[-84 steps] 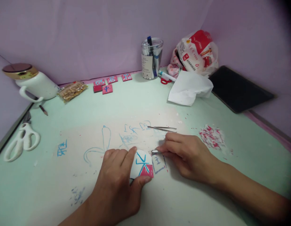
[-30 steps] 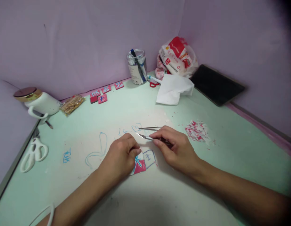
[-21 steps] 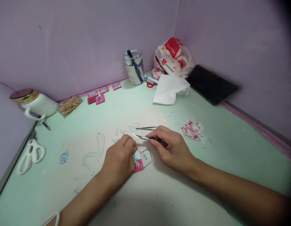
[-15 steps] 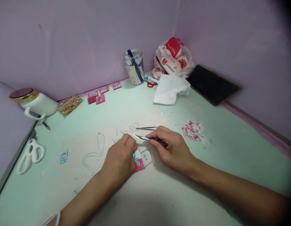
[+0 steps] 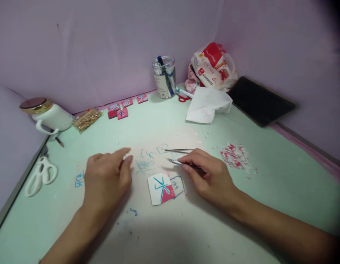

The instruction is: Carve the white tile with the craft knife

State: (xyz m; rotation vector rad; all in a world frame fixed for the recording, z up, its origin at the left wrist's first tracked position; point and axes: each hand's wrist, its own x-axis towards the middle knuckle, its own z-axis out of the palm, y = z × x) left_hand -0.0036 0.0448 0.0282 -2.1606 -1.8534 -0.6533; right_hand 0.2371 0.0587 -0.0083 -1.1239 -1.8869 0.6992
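My left hand is raised to the left, its index finger and thumb apart and nothing visible between them; the other fingers curl. My right hand grips a slim metal craft knife, its blade pointing left above the table. Just behind the knife is a pair of tweezers, whose rear end my right hand hides. Between my hands lies a square tile, mostly white with a pink lower right corner and blue character strokes. A small outlined box drawn with a character adjoins the tile's right side.
Pink and white shavings are heaped at right. Behind stand a jar of pens, pink tiles, a white tissue and a dark tablet. White scissors and a lidded mug are at left.
My left hand has let go of the tile and moved left, uncovering it. The knife has drawn slightly to the right in my right hand. The view has shifted a little.
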